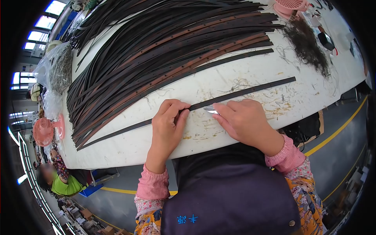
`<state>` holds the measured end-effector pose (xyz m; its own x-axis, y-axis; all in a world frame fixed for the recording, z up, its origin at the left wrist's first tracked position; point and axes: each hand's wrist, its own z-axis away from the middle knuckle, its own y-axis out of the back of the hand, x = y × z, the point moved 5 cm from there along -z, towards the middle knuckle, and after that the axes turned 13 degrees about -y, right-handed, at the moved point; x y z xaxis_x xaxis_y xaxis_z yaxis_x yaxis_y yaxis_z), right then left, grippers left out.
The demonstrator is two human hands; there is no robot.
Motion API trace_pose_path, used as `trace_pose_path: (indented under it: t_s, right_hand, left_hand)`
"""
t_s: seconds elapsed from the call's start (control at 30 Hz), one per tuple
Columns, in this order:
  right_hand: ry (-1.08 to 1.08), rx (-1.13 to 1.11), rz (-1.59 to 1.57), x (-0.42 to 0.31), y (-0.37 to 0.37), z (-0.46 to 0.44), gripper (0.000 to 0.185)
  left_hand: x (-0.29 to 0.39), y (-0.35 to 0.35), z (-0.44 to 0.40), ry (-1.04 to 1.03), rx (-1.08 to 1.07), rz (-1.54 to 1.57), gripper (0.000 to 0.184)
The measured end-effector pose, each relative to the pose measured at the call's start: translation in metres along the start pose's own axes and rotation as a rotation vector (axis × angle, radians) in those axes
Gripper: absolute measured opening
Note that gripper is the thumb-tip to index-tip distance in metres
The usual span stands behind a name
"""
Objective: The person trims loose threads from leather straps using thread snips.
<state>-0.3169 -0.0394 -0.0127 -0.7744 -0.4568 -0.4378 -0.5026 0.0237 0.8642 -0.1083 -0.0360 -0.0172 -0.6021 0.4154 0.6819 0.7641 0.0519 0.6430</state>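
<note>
A long dark leather strap (256,90) lies slantwise across the near part of the table. My left hand (169,122) is closed on it near its middle, thumb and fingertips pinching the edge. Just to the right, my right hand (246,120) is closed around small thread snips (211,110). Only their silver pointed blades show, close against the strap's near edge; the handle is hidden in my palm. Behind the strap is a large pile of dark and brown straps (172,51), many with rows of holes.
The white table (219,137) carries loose thread ends and yellowish marks. At the back right are a heap of dark threads (307,45) and a pink fan (290,6). Another pink fan (43,132), a plastic bag (53,74) and a seated person (64,182) are at the left.
</note>
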Motion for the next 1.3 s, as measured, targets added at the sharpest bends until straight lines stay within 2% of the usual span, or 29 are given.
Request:
trace_pose_path:
  t_s: [0.4, 0.47, 1.3]
  right_hand:
    - [0.008, 0.047, 0.05, -0.012, -0.009, -0.006, 0.024]
    - [0.003, 0.07, 0.023, -0.013, -0.009, -0.008, 0.019]
    - [0.016, 0.028, -0.035, -0.01, -0.017, -0.012, 0.013]
  left_hand:
    - [-0.003, -0.002, 0.002, -0.024, 0.012, 0.003, 0.013]
    - [-0.003, -0.001, 0.002, -0.025, 0.014, 0.007, 0.013]
    - [-0.005, -0.003, 0.002, -0.022, 0.002, -0.009, 0.011]
